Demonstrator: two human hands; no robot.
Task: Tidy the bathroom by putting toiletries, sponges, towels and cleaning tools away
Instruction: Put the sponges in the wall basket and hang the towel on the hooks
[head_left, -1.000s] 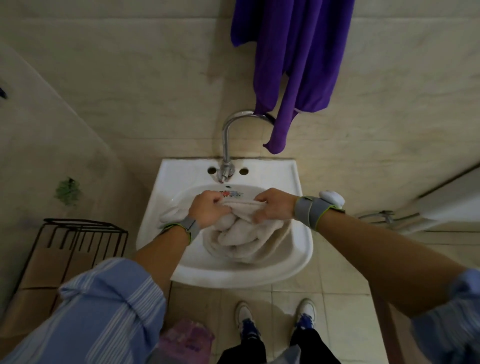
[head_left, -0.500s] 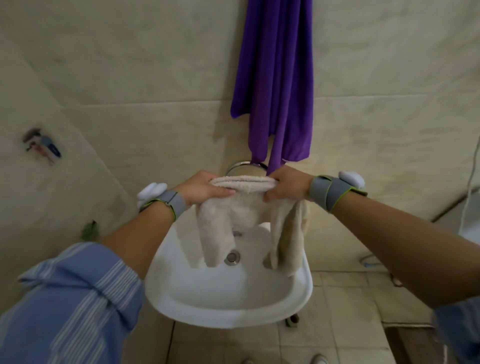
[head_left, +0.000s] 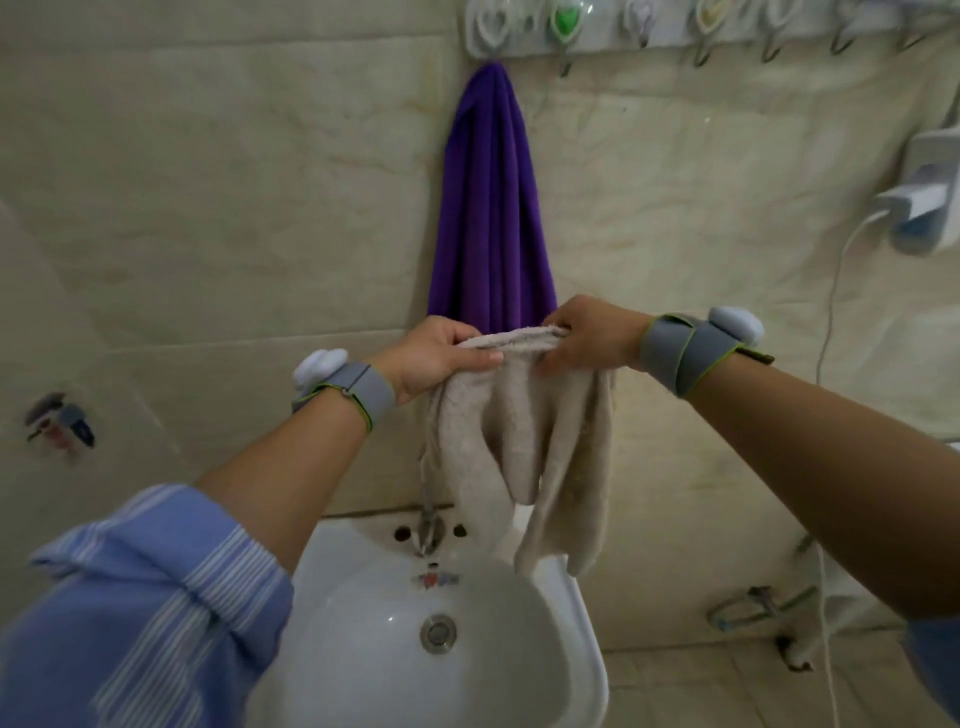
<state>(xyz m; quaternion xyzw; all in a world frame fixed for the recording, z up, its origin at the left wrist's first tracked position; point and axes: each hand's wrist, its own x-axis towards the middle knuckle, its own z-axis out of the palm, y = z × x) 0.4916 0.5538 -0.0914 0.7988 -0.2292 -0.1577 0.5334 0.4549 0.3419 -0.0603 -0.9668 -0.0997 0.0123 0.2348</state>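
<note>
We are seeing the left hand (head_left: 431, 358) and the right hand (head_left: 592, 338) gripping the top edge of the beige towel (head_left: 519, 441), with fingers curling round the cloth. The towel is hanging in the air above the back rim of the white sink (head_left: 582, 649), in front of the purple towel (head_left: 491, 218) that is hanging from the hook rail (head_left: 675, 31). Its lower ends are perhaps touching the rim; the blur is hiding this.

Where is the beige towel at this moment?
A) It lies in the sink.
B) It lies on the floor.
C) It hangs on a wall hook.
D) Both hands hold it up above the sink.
D: the left hand and the right hand grip the top edge of the beige towel, and it hangs down over the sink.
</note>
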